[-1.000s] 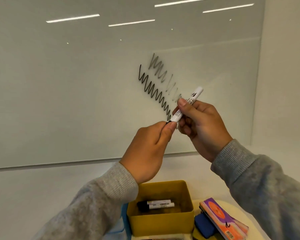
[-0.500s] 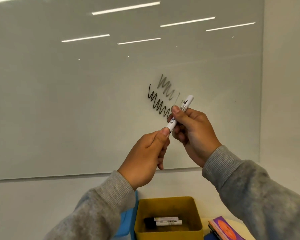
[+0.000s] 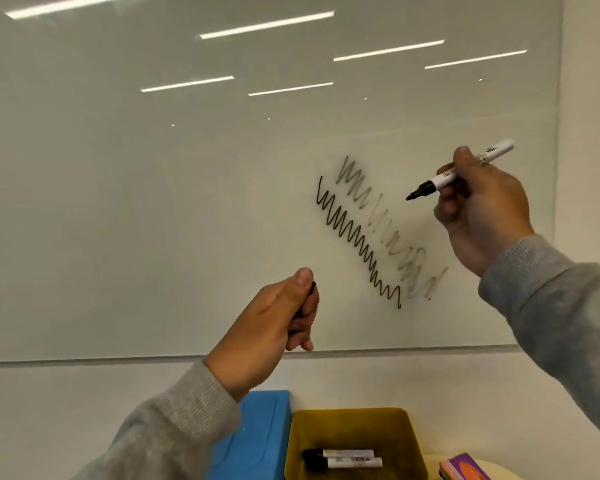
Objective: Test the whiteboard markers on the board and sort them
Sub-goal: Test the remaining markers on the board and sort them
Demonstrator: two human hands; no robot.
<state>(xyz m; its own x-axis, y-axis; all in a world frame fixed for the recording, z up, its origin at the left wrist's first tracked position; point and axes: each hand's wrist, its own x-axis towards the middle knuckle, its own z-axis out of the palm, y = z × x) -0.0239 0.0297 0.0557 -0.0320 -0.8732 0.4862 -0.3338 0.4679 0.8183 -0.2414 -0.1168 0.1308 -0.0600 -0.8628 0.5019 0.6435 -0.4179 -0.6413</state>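
Now the pen [image 3: 459,174] tip points left at the board [image 3: 153,202].
Right hand [image 3: 482,209] grips it; left hand [image 3: 274,327] pinches the cap [image 3: 311,289].

Left hand [image 3: 278,320]: raised at mid-frame, back of the hand toward the camera, fingers curled inward, thumb pressed over the top, pinching a small black cap [image 3: 312,289] of which only an edge shows. Left forearm: grey knit sleeve, rising from the lower left. Right hand [image 3: 482,209]: held higher and to the right, fingers and thumb wrapped round the barrel of an uncapped marker [image 3: 465,171], tip pointing left and downward. Right forearm: grey sleeve, entering from the right edge, wrist bent upward. Hands well apart.
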